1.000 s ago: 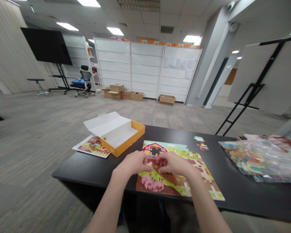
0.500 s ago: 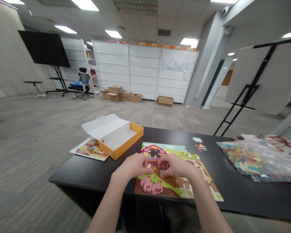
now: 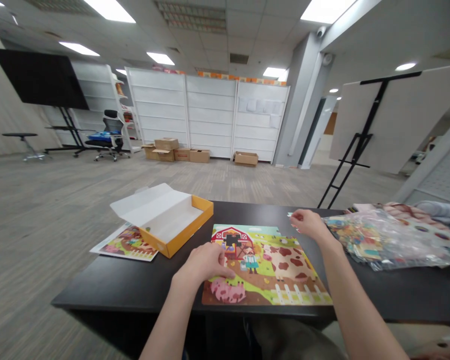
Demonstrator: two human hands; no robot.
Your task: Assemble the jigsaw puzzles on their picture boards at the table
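Note:
A farm jigsaw puzzle (image 3: 258, 265) lies on the black table, showing a red barn, a farmer, a cow and a pig. A dark gap shows in the barn, and the top right corner is notched. My left hand (image 3: 210, 262) rests at the puzzle's left side, fingers apart, with nothing seen in it. My right hand (image 3: 305, 223) is beyond the puzzle's upper right corner, over the loose pieces, fingers pinched. Its fingers and palm hide most of these pieces; a pale blue bit (image 3: 290, 215) shows beside the fingertips.
An open yellow box (image 3: 189, 230) with a white lid flap stands on the table at the left, partly over a picture sheet (image 3: 125, 245). At the right lies a clear plastic bag (image 3: 378, 237) of colourful pieces. The table's edge (image 3: 135, 307) runs along the front.
My right hand has left the middle of the puzzle and moved right and away to the loose pieces. My left hand stays by the puzzle. The view has turned slightly to the right.

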